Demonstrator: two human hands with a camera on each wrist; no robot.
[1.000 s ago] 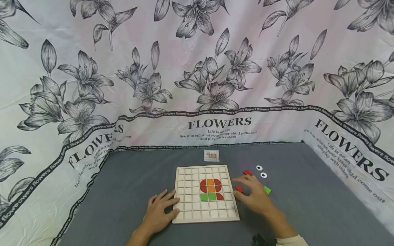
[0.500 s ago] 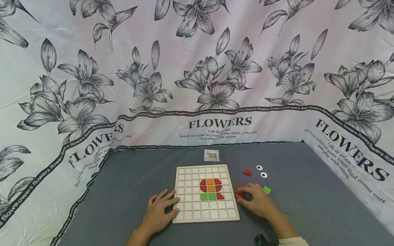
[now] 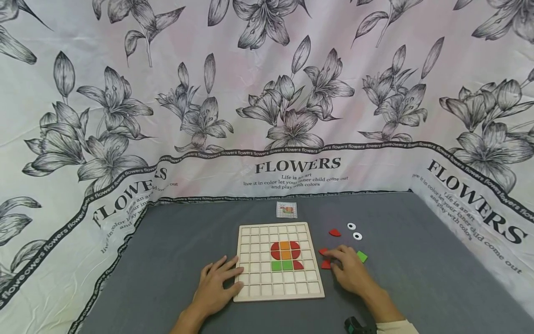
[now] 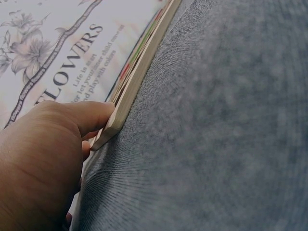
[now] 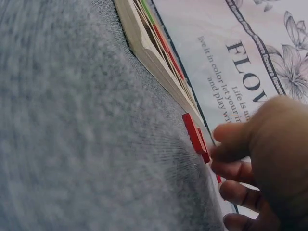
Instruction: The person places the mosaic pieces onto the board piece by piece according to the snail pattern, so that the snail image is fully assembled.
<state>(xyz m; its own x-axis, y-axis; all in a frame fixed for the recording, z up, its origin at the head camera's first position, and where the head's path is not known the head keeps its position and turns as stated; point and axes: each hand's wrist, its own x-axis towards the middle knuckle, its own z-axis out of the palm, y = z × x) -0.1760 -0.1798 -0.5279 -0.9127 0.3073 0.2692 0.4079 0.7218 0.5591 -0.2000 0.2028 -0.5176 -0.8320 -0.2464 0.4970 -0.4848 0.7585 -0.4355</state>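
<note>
On the worktop [image 3: 187, 241], lower centre of the head view, one gridded board [image 3: 254, 279] carries two orange squares [image 3: 285, 255], two green squares [image 3: 276, 266] and five red pieces [image 3: 298, 265]. The left hand [image 3: 214, 287], grip spread, touches its left edge. Right of centre, the right hand [image 3: 352, 271], grip apart, is at two of three loose red pieces [image 3: 326, 265]; two white discs [image 3: 357, 236] and one green tile [image 3: 362, 256] lie near.

On the far side of the cloth backdrop [image 3: 297, 102] you can read "FLOWERS" in large capitals, with "Life is an art / live it in color let your inner child come out / and play with colors" below. Your right side panel [image 3: 471, 204] carries the same heading and lines; on the left, folds break them up. The black band [image 3: 271, 153] above repeats "flowers" in small white letters.
</note>
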